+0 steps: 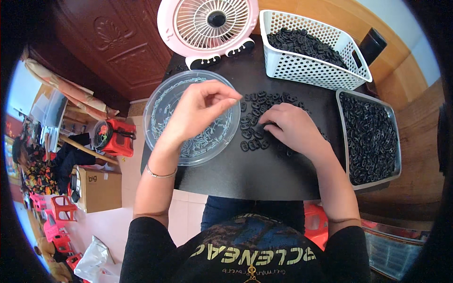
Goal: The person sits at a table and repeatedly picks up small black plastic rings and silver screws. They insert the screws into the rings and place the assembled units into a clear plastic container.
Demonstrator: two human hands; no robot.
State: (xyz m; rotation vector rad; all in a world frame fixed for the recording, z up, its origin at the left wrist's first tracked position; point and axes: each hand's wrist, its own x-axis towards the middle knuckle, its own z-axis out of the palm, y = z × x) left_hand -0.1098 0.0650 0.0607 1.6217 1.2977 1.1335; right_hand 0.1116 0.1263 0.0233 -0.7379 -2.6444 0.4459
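Note:
My left hand (204, 107) is raised over a clear round tub (150, 123). Its thumb and fingertips are pinched together near the tub's right rim, and whatever they hold is too small to make out. Inside the tub lie many small, pale, thin pieces (200, 145). To the right, my right hand (293, 126) reaches over a spread of small black oval parts with holes (255, 144) on the dark table. Its fingers are curled with thumb and forefinger close together at the parts; what is between them is hidden against the black.
Behind the tub stands a pink fan (163, 19). A white perforated basket (302, 73) of black parts is at the back right, beside a dark cylinder (373, 45). A metal tray (395, 141) of black oval parts lies at the table's right edge. Another person (40, 165) sits far left.

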